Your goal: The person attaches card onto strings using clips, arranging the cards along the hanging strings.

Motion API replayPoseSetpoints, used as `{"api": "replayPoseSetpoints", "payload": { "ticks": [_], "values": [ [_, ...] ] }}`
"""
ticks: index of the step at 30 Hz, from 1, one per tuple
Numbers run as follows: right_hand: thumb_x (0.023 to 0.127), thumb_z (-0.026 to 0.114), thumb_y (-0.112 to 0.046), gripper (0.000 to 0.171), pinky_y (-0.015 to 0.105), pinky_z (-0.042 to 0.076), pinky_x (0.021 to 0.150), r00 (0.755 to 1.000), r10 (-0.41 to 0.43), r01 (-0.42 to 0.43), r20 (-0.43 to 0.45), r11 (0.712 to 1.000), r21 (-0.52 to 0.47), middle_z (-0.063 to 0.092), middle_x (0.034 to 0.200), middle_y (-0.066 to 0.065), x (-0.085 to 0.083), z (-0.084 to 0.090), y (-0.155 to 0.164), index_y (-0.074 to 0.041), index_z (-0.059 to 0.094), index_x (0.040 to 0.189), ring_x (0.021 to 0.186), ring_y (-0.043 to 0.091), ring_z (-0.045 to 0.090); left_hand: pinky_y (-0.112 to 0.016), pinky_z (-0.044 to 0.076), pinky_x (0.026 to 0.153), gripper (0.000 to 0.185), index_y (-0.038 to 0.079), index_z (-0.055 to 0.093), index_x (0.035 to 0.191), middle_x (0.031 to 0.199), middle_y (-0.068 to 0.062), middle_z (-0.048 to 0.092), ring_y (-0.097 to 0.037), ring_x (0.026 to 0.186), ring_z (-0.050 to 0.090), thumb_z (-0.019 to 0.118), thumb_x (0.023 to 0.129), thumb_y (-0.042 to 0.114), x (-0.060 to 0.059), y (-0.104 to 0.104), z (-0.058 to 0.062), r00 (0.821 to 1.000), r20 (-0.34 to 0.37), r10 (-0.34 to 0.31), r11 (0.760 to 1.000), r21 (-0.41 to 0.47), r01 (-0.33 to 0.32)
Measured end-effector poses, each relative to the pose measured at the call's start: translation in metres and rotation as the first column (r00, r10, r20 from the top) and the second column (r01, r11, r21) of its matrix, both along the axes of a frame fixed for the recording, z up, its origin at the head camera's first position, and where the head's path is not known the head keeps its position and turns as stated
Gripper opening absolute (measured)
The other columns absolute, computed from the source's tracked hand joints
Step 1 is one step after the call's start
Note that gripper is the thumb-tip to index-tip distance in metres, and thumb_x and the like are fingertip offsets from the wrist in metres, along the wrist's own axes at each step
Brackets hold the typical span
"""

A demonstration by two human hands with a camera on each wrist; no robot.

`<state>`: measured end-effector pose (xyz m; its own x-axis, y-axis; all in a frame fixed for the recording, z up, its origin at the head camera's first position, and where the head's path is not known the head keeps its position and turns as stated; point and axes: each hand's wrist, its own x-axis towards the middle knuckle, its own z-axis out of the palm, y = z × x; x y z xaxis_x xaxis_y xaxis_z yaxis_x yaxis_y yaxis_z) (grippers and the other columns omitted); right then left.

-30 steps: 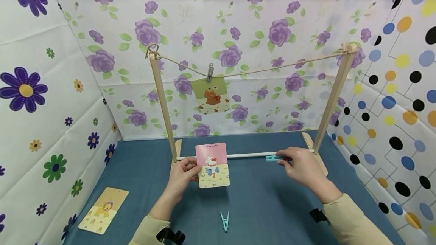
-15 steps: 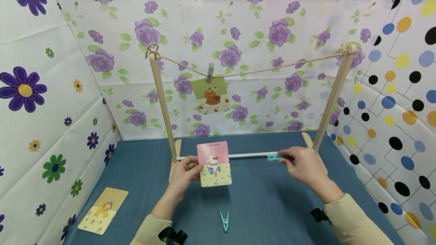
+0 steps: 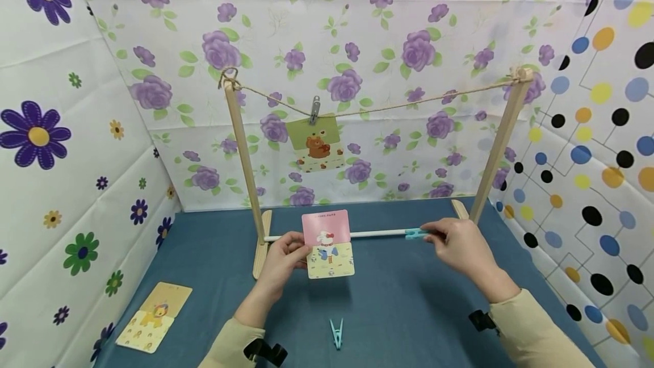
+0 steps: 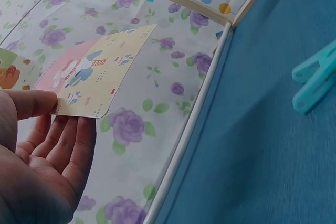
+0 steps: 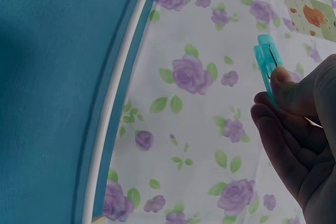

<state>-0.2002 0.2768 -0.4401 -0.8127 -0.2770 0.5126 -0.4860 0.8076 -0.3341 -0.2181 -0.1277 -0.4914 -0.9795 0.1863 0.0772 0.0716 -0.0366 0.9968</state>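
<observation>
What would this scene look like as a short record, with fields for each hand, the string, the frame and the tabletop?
Left hand: pinches the pink-and-yellow card by its edge
Right hand: pinches a turquoise clothespin
String: tied between the left post and the right post; grey clip holds the bear card
Frame: wooden posts, white rod low between them
Tabletop: blue surface; lion card at left; second clothespin lying near front
</observation>
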Motion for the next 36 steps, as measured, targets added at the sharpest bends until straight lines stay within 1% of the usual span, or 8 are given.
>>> {"api": "replayPoseSetpoints", "payload": {
  "ticks": [4,11,17,22,26,31,33,36],
  "values": [
    [0.092,0.083,-0.003,0.014,0.026,0.04,0.049,1.0,-0.001,0.001,-0.008,1.0,0.003,0.079,0.094,0.006,-0.002,0.004,0.002,-0.007,0.084,0.105,0.054,-0.003,0.05,-0.034,0.061,0.076,0.023,-0.006,0.062,0.121,0.107,-0.019,0.076,-0.024,0.085,0.073,0.068,0.104,0.008,-0.002,0.006,0.003,1.0,-0.006,-0.019,1.0,-0.002,0.019],
    [0.092,0.082,0.001,0.015,0.025,0.037,0.044,1.0,0.003,-0.003,-0.024,1.0,-0.005,0.08,0.094,0.009,-0.006,0.013,0.006,-0.005,0.084,0.106,0.047,-0.004,0.046,-0.034,0.061,0.074,0.019,-0.005,0.063,0.119,0.104,-0.018,0.076,-0.024,0.083,0.073,0.067,0.105,0.007,-0.006,0.015,0.008,0.999,-0.011,-0.032,0.999,0.008,0.032],
    [0.092,0.081,0.002,0.016,0.025,0.04,0.046,1.0,-0.013,0.013,-0.029,1.0,0.005,0.08,0.09,0.006,-0.009,0.02,0.009,-0.006,0.085,0.104,0.053,-0.003,0.053,-0.034,0.06,0.073,0.016,-0.004,0.063,0.118,0.101,-0.016,0.075,-0.022,0.082,0.072,0.066,0.105,0.005,-0.006,0.022,0.011,1.0,-0.014,-0.021,1.0,0.021,0.021],
    [0.092,0.081,0.002,0.016,0.026,0.038,0.046,0.999,-0.026,0.027,-0.036,1.0,0.015,0.078,0.088,0.004,-0.008,0.026,0.01,-0.007,0.085,0.105,0.056,0.001,0.053,-0.037,0.061,0.074,0.017,-0.004,0.063,0.117,0.101,-0.016,0.075,-0.022,0.082,0.072,0.067,0.104,0.006,-0.005,0.026,0.012,1.0,-0.016,-0.02,1.0,0.015,0.02],
    [0.091,0.081,0.004,0.017,0.026,0.036,0.046,0.998,-0.025,0.026,-0.062,0.999,0.024,0.077,0.089,0.005,-0.008,0.032,0.011,-0.006,0.085,0.105,0.053,-0.001,0.048,-0.038,0.061,0.075,0.017,-0.003,0.064,0.118,0.101,-0.016,0.075,-0.023,0.083,0.072,0.067,0.104,0.006,-0.007,0.029,0.014,1.0,-0.01,-0.027,0.999,0.017,0.027],
    [0.091,0.082,0.004,0.019,0.026,0.032,0.043,0.994,-0.02,0.022,-0.111,1.0,0.021,0.078,0.091,0.008,-0.008,0.038,0.015,-0.005,0.084,0.107,0.042,-0.004,0.038,-0.036,0.06,0.075,0.018,-0.003,0.063,0.119,0.102,-0.016,0.074,-0.024,0.085,0.071,0.067,0.105,0.007,-0.009,0.035,0.018,0.999,-0.022,-0.041,0.999,0.018,0.042],
    [0.09,0.083,0.003,0.019,0.026,0.032,0.043,0.991,-0.017,0.021,-0.135,0.999,0.027,0.078,0.091,0.009,-0.009,0.041,0.016,-0.005,0.084,0.107,0.042,-0.005,0.038,-0.036,0.061,0.075,0.017,-0.003,0.063,0.119,0.102,-0.016,0.074,-0.024,0.085,0.071,0.067,0.105,0.007,-0.009,0.037,0.019,0.999,-0.024,-0.043,0.999,0.021,0.043],
    [0.089,0.084,0.003,0.018,0.026,0.034,0.044,0.986,-0.014,0.02,-0.164,0.999,0.039,0.078,0.092,0.01,-0.01,0.044,0.019,-0.004,0.084,0.106,0.045,-0.005,0.042,-0.036,0.06,0.074,0.017,-0.003,0.064,0.119,0.101,-0.015,0.074,-0.024,0.084,0.071,0.067,0.105,0.007,-0.01,0.039,0.021,0.999,-0.028,-0.042,0.999,0.028,0.043]
  ]
}}
